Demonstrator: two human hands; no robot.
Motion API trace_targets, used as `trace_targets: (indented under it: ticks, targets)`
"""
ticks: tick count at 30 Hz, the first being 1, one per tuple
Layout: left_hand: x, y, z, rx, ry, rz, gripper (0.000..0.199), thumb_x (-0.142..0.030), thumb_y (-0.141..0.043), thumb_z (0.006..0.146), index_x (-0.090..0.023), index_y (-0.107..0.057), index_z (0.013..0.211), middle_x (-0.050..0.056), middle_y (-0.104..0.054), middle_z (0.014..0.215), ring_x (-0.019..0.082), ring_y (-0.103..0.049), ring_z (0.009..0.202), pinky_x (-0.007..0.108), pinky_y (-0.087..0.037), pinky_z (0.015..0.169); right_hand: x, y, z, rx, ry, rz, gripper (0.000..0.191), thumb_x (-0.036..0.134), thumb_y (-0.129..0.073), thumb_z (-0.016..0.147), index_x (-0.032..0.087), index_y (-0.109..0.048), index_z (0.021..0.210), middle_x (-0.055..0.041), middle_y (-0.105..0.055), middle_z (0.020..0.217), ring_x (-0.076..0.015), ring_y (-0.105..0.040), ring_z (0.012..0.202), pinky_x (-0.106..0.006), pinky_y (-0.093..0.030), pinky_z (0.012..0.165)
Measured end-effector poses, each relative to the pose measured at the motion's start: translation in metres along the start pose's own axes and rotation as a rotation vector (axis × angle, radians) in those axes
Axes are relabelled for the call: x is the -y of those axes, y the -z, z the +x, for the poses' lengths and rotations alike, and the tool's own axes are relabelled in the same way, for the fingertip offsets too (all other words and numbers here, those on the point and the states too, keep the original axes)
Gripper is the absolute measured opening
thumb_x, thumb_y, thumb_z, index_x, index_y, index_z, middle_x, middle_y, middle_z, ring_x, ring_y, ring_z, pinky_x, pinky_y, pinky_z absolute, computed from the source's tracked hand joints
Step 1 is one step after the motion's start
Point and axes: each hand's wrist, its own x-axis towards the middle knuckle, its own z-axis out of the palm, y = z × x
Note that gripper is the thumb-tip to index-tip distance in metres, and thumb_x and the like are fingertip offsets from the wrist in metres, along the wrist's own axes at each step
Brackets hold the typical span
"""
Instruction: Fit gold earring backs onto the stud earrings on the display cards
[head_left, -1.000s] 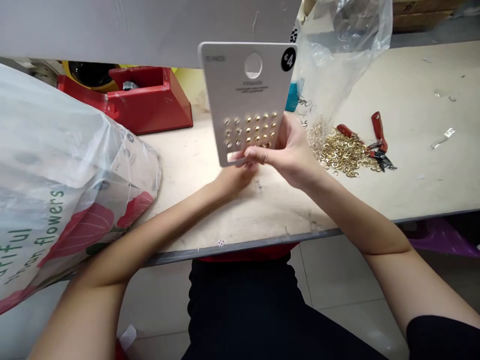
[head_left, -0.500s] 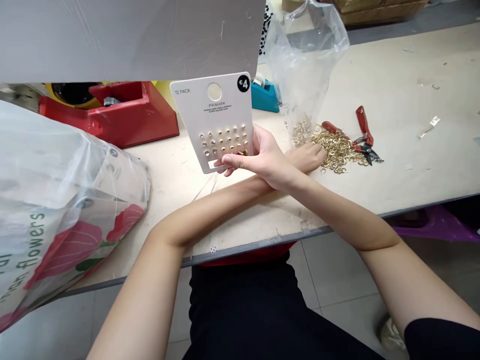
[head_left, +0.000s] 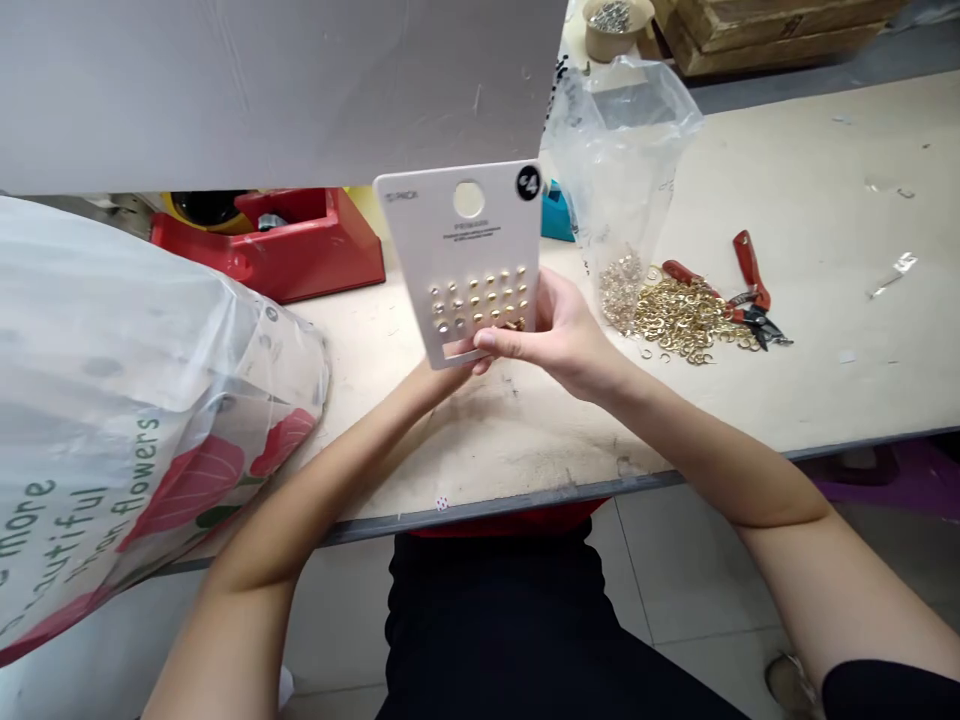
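Note:
My right hand (head_left: 570,335) is closed on the lower right edge of a white earring card (head_left: 442,220), its thumb across the front. Rows of small gold and clear studs are fixed on the card, which is tilted up towards me. My left forearm (head_left: 352,450) runs along the table edge and passes behind the card. The card and my right hand hide my left hand, so its fingers do not show. Right of my hands lie a heap of small gold open hoops (head_left: 679,318) and red-handled pliers (head_left: 750,285).
A clear plastic bag (head_left: 626,165) of small metal pieces stands beside the heap. A red tape dispenser (head_left: 322,255) and a teal one (head_left: 556,215) sit behind. A flower-printed bag (head_left: 187,390) fills the left. A large white panel (head_left: 285,90) overhangs the back; a bowl (head_left: 609,42) stands beyond.
My left hand has drawn back left from the gold heap to behind the card. My right hand keeps hold of the earring card. The view has shifted slightly.

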Motion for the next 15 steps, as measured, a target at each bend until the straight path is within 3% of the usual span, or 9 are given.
trace_targets:
  ticks: [3, 7, 11, 15]
  targets:
    - [0.003, 0.026, 0.008, -0.041, -0.063, -0.177, 0.027, -0.047, -0.066, 0.088, -0.021, -0.070, 0.083, 0.001, -0.071, 0.082, 0.011, -0.068, 0.076, 0.021, -0.061, 0.069, 0.002, 0.004, 0.005, -0.084, 0.032, -0.038, 0.045, 0.037, -0.088, 0.069, 0.022, -0.058, 0.100, -0.0009, -0.076, 0.093, -0.0208, -0.077, 0.084, -0.035, -0.069, 0.071]
    - [0.004, 0.052, -0.004, -0.112, -0.092, -0.523, 0.013, -0.034, -0.073, 0.087, -0.020, -0.074, 0.086, 0.000, -0.074, 0.083, 0.006, -0.069, 0.077, 0.014, -0.057, 0.071, -0.002, 0.008, 0.011, -0.200, 0.043, -0.137, 0.046, 0.038, -0.089, 0.068, 0.023, -0.059, 0.099, -0.0010, -0.075, 0.094, -0.0194, -0.076, 0.083, -0.033, -0.069, 0.071]
    - [-0.004, 0.055, -0.022, -0.117, -0.071, -0.609, 0.011, -0.024, -0.075, 0.085, -0.023, -0.072, 0.095, -0.002, -0.073, 0.088, 0.005, -0.071, 0.081, 0.013, -0.058, 0.076, -0.010, 0.006, 0.010, -0.227, 0.065, -0.170, 0.041, 0.033, -0.087, 0.073, 0.022, -0.059, 0.101, -0.0019, -0.075, 0.098, -0.0201, -0.076, 0.087, -0.034, -0.069, 0.072]
    - [-0.012, 0.051, -0.032, -0.104, -0.070, -0.542, 0.009, -0.023, -0.074, 0.086, -0.021, -0.069, 0.093, -0.002, -0.070, 0.087, 0.005, -0.069, 0.081, 0.015, -0.060, 0.076, -0.012, -0.002, 0.003, -0.247, 0.083, -0.257, 0.035, 0.030, -0.082, 0.079, 0.022, -0.060, 0.106, -0.0029, -0.075, 0.102, -0.0210, -0.075, 0.092, -0.036, -0.069, 0.078]
